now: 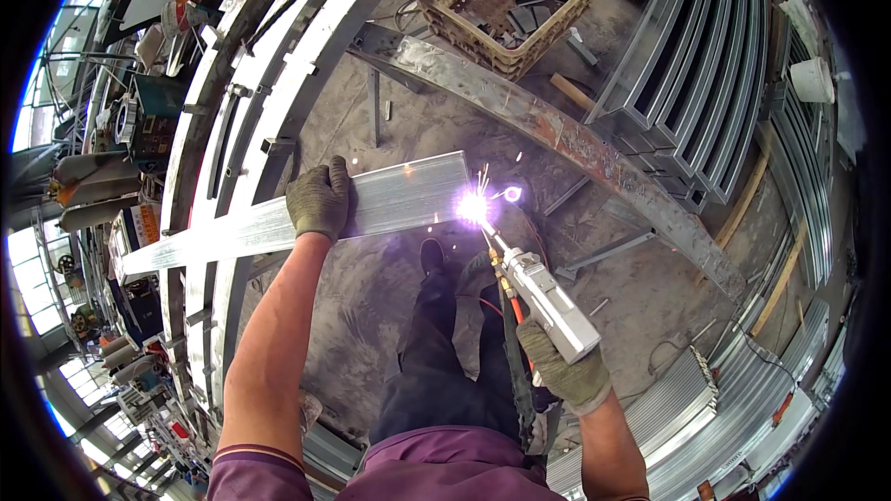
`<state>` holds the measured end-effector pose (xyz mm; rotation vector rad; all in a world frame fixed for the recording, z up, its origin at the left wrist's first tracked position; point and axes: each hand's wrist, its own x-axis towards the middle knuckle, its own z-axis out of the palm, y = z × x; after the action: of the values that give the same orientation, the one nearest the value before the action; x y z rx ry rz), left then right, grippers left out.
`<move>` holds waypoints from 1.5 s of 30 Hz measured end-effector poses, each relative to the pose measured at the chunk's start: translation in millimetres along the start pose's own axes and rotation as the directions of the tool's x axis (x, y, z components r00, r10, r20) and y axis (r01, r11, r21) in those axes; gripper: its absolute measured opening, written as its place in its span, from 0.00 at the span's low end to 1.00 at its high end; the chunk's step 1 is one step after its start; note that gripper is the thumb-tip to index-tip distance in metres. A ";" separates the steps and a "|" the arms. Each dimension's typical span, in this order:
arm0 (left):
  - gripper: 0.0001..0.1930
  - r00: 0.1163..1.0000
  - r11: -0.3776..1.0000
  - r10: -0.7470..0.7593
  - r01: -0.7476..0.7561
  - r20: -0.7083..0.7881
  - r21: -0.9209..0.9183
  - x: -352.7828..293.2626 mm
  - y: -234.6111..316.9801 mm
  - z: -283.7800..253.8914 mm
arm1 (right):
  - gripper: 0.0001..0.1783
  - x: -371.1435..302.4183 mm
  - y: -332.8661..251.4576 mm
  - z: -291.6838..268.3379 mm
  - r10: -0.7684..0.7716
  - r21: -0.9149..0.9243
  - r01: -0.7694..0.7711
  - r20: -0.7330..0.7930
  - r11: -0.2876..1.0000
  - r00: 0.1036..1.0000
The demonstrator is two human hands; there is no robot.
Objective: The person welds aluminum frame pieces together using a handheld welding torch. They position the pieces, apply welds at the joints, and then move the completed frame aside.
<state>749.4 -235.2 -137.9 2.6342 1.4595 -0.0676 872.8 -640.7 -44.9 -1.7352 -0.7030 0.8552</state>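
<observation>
My left hand (318, 199), in a grey-green work glove, is closed over a long, flat-sided silver metal bar (404, 193). The bar slants from the left up to its squared end near the middle of the view. In my right hand (566, 366), also gloved, is a silver handheld welding torch (554, 304) with hoses along its underside. Its tip points up and left at the lower corner of the bar's end. A bright violet-white flash (475, 208) with sparks covers that spot, so whether tip and bar touch is hidden.
A steel frame (311, 60) runs along the left, and a rusty beam (557, 134) crosses ahead. Beyond it stands a beige plastic crate (515, 60) of metal offcuts. Stacked metal profiles (691, 65) fill the far right; more profiles (659, 408) lie at the lower right.
</observation>
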 end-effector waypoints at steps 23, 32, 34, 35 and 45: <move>0.31 1.000 1.000 -0.003 0.003 0.009 0.019 -0.2 0.2 -1.4 | 0.15 -5.9 -4.8 -0.8 0.154 0.042 -0.153 -0.021 0.987 0.988; 0.31 1.000 1.000 -0.019 0.018 0.014 0.014 0.1 -0.6 -0.5 | 0.16 -12.7 1.2 -1.1 0.070 -0.128 -0.069 0.004 0.989 0.998; 0.31 1.000 1.000 -0.007 0.007 0.002 0.008 0.3 -0.4 0.5 | 0.16 -13.3 8.2 0.7 -0.111 -0.239 0.103 -0.020 0.965 0.994; 0.32 1.000 1.000 -0.008 0.008 0.002 0.014 0.4 -0.6 0.4 | 0.15 -12.2 6.3 -0.3 -0.095 -0.184 0.092 -0.011 0.979 0.995; 0.31 0.998 0.999 0.042 -0.043 -0.054 -0.009 1.3 -7.8 7.7 | 0.14 -15.0 -2.0 5.4 0.256 0.057 -0.255 -0.024 0.965 0.966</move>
<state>743.6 -231.1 -146.4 2.6777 1.4153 0.0149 859.6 -649.1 -41.1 -1.8114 -0.4354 1.0102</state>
